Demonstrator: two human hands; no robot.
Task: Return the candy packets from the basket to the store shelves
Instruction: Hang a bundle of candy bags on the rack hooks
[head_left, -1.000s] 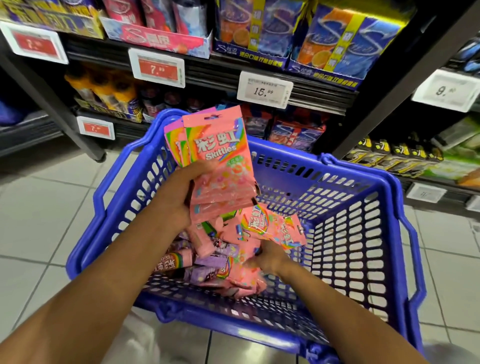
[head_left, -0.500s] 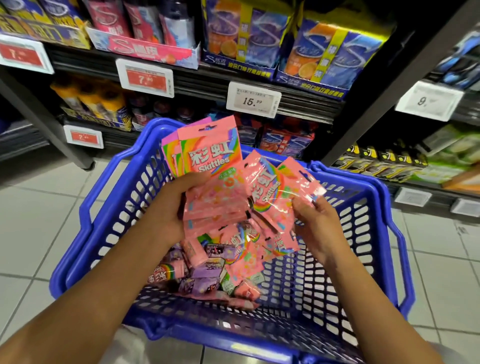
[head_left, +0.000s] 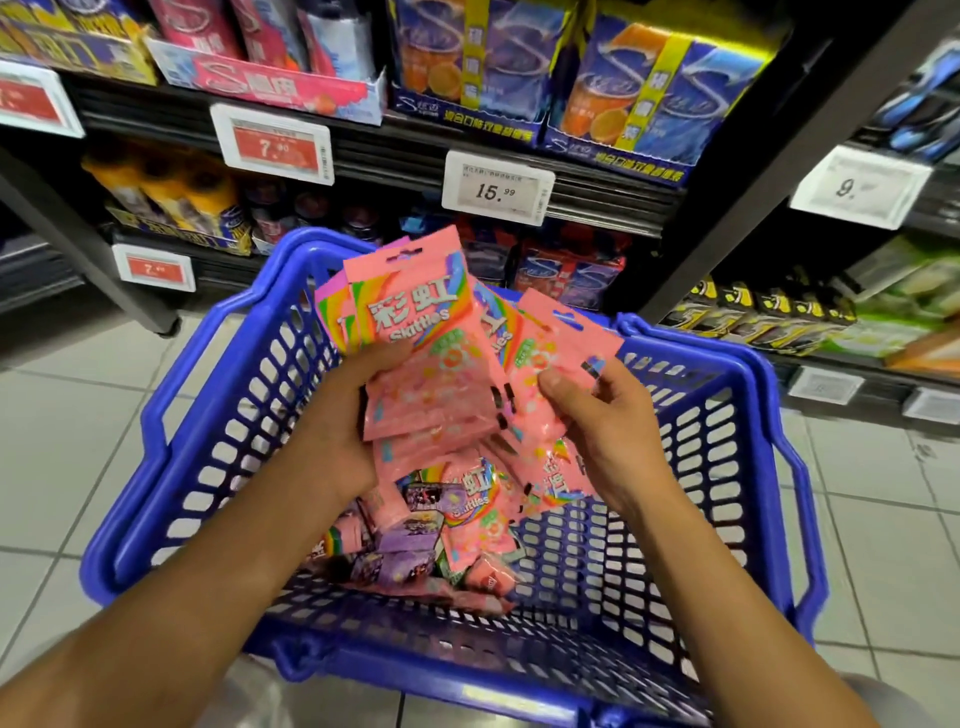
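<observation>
At the left of the frame the shelves (head_left: 156, 111) carry red price tags (head_left: 274, 148) and yellow bottles (head_left: 171, 192). Below them, in the middle of the frame, stands the blue basket (head_left: 171, 415) on the tiled floor (head_left: 52, 431).

The left hand (head_left: 337, 431) is just left of centre, over the basket. Its fingers are curled around a fan of pink candy packets (head_left: 415, 332), with the thumb pressed on the front packet. These packets stand almost upright, their long axis running from the hand up toward the shelves, and the hang-holes are at the top.

Just to the right, the right hand (head_left: 597, 421) pinches two more pink packets (head_left: 556, 353) between thumb and fingers. They lean to the upper left and touch the fan in the left hand.

Under both hands, in the lower middle of the frame, loose packets (head_left: 467, 509) lie in the basket, pink ones and some purple ones, in no order.

At the right, the upper shelf holds big blue and orange boxes (head_left: 623, 88) above a white price tag (head_left: 496, 189).

I judge that the next move is to join the two bundles and lift them to a shelf. The shelves lie straight ahead and above the hands, and both hands seem about equally near.
</observation>
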